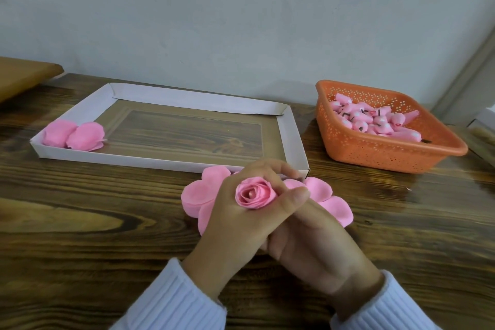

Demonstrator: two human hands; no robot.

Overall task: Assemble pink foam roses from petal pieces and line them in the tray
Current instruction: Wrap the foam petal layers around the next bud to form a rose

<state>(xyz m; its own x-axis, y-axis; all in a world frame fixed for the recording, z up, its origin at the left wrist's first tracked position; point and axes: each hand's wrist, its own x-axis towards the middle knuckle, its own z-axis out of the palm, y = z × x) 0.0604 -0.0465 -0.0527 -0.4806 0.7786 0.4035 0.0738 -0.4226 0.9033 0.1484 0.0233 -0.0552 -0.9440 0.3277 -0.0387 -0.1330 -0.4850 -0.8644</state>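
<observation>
Pink foam petals wrap in a tight spiral to form a small pink foam rose, its open face tilted up toward the camera and its axis running down into the hands. The left hand curls forefinger and thumb round it. The right hand lies pressed against the left from beneath, its fingers hidden, so its hold cannot be told. Flat rounded pink foam petal pieces lie on the dark wood-grain surface under both hands. Just behind, a shallow white cardboard tray holds two finished pink roses in its near-left corner. An orange perforated plastic basket on the right holds tapered pink bud cores.
</observation>
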